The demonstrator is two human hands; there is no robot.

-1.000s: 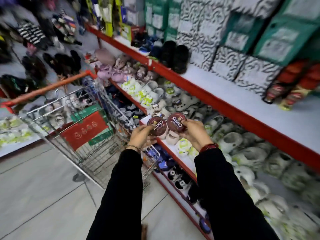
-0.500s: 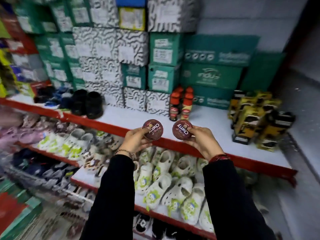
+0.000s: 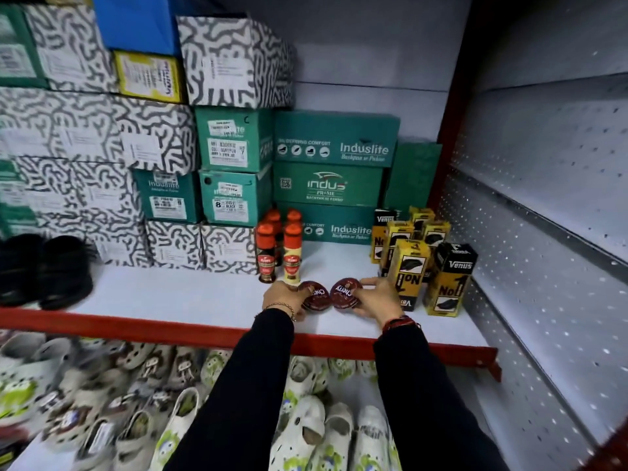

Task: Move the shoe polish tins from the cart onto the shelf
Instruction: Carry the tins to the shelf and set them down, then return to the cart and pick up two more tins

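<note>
Two round dark-red shoe polish tins lie side by side on the white shelf (image 3: 176, 297) with the red front edge. My left hand (image 3: 280, 297) grips the left tin (image 3: 317, 295). My right hand (image 3: 377, 297) grips the right tin (image 3: 344, 295). Both tins rest on or just above the shelf surface, between the polish bottles and the yellow boxes. The cart is out of view.
Red-capped liquid polish bottles (image 3: 278, 253) stand just behind my left hand. Yellow and black boxes (image 3: 424, 266) stand right of my right hand. Green and patterned shoe boxes (image 3: 234, 164) are stacked at the back. Black shoes (image 3: 44, 270) sit at left; white clogs (image 3: 306, 430) fill the shelf below.
I have turned from the cart to the shelf and lowered both tins from in front of me down onto the shelf surface.
</note>
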